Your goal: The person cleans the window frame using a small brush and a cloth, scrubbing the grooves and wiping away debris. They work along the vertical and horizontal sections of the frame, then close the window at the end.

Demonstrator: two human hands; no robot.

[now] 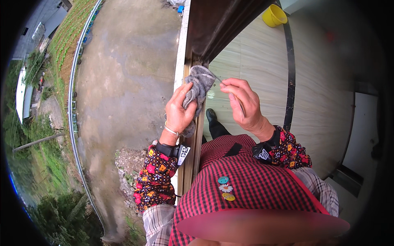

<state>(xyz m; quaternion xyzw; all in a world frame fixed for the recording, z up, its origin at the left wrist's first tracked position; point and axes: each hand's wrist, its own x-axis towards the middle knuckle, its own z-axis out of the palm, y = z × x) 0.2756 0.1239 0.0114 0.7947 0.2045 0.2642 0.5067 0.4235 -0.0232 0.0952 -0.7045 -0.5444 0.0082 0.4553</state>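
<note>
My left hand point(179, 111) is closed on a bunched grey cloth point(199, 87), which lies against the brown window frame point(189, 168) where the sill meets the dark upright. Part of the cloth hangs down beside the wrist. To its right, my right hand point(247, 105) pinches a thin, dark metal stick point(217, 78). The stick's far end reaches the cloth's edge, and its near end shows below my fingers. Whether its tip presses into the cloth I cannot tell.
A yellow bucket point(274, 16) stands on the pale tiled floor point(262, 53) at the far right, near a dark floor strip point(289, 74). Left of the frame, outside, lie a wet concrete yard point(123, 82) and a railing point(72, 102). A white door point(359, 135) is at right.
</note>
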